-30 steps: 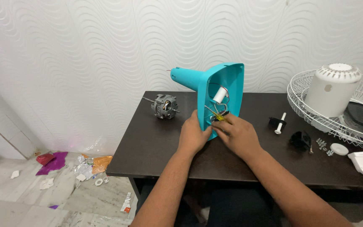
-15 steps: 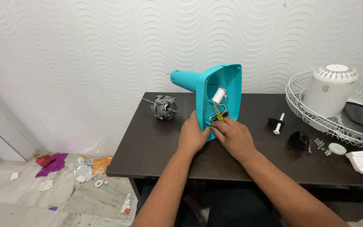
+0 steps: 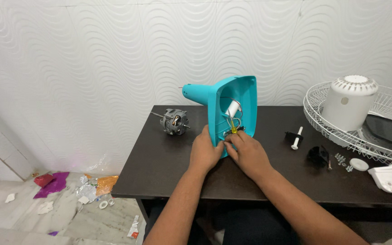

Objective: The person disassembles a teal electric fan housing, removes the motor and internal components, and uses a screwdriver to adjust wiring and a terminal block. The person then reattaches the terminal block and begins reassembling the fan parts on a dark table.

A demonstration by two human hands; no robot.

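Two hands work on the blue fan base [image 3: 232, 97], lying on the dark table [image 3: 159, 168]. My left hand [image 3: 206, 152] wraps its edge. My right hand [image 3: 247, 152] pinches small wires [image 3: 233, 122] inside. I think gentle pulling comes next.

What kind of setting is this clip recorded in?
Probably a room at home used as a makeshift repair spot: a dark wooden table against a white wavy-patterned wall, a dismantled teal plastic fan base, and scraps littering the floor.
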